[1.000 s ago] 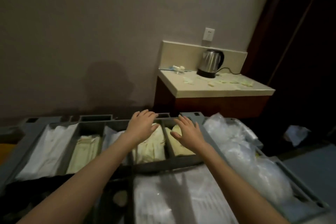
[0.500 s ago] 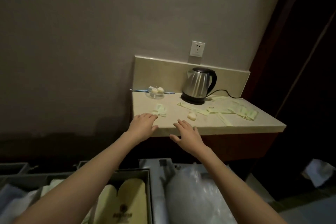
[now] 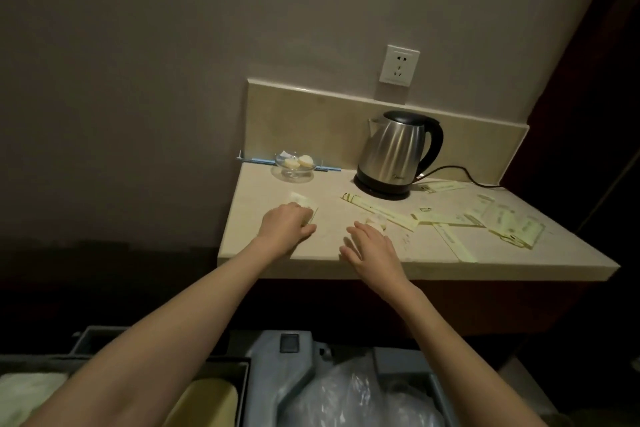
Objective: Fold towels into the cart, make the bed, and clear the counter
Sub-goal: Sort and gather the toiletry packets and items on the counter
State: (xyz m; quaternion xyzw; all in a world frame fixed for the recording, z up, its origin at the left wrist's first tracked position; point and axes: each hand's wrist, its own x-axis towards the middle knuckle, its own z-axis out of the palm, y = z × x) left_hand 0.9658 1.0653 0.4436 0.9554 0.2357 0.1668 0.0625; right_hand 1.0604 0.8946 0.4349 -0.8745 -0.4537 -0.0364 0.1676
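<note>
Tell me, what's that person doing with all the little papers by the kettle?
A person is clearing the counter. Their left hand grips a small pale packet near the counter's left side. Their right hand is open, reaching toward a small crumpled wrapper. More flat paper sachets lie scattered to the right of the steel kettle, and a glass dish sits at the back. The cart waits below.

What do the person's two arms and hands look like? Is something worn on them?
Both forearms are bare up to the frame's edge: no sleeves show. The left hand and right hand wear no gloves, and no watch, bracelet or ring shows. The fingernails look short and unpainted, though the light is dim.
</note>
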